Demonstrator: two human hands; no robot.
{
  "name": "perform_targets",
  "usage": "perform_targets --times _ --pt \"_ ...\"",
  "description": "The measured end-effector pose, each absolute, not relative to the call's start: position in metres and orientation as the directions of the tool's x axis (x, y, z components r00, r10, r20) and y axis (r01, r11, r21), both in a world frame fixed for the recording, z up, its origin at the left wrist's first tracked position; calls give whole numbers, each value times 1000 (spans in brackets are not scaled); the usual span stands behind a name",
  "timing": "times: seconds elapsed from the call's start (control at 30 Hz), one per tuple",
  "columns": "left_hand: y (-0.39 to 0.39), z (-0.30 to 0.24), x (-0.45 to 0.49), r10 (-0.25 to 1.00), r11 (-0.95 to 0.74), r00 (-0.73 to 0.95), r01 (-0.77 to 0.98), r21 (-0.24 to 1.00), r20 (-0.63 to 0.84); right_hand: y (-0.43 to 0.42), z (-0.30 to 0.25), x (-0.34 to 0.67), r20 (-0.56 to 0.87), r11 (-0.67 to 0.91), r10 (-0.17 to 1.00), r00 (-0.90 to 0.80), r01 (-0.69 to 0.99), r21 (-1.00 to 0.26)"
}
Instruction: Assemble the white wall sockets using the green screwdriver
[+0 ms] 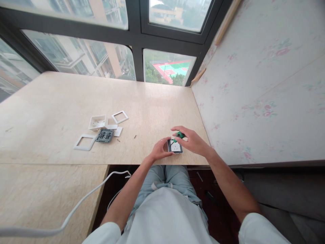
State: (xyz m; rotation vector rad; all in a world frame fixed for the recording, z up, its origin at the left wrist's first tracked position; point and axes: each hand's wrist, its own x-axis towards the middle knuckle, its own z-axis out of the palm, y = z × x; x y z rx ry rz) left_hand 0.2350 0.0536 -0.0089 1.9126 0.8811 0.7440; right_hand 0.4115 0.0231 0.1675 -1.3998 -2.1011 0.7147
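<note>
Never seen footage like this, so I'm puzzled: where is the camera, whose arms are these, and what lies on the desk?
No machine here: the single picture comes from a camera worn on a person's head, looking down at their own arms. The left hand steadies a small socket module near the edge of the beige desk. The right hand holds a green-handled screwdriver over it. Further left lie a white mounting box, two white frames, a grey switch module and small loose bits. A white cable trails at lower left.
</note>
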Motion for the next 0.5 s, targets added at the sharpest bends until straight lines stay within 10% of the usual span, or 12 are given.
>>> perform_targets --times 0.2,0.5 --pt "54 -13 235 806 -370 569 266 890 165 27 168 403 206 266 958 -199 886 -379" --pt "54 -8 235 803 -375 573 271 887 165 23 164 414 190 416 900 -393 638 -648"
